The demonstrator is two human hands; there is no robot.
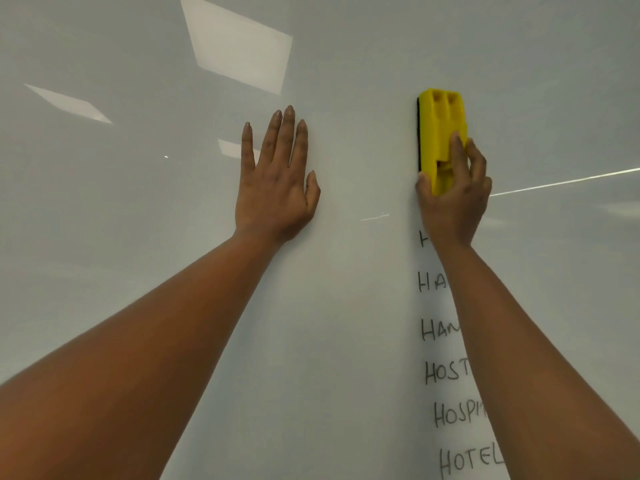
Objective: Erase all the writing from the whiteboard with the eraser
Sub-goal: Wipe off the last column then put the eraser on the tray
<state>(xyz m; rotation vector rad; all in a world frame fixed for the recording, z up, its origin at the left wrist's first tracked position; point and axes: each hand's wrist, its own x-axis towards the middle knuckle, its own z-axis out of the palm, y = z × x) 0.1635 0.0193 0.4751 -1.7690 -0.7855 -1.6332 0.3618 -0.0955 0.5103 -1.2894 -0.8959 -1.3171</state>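
Protruding above right-hand grip: eraser.

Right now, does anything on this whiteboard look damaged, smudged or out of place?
Nothing stands out. The glossy whiteboard shows only ceiling-light reflections. The right hand grips the yellow plastic eraser upright above a tidy column of black handwritten words, partly hidden by the forearm. The left hand rests flat on the board.
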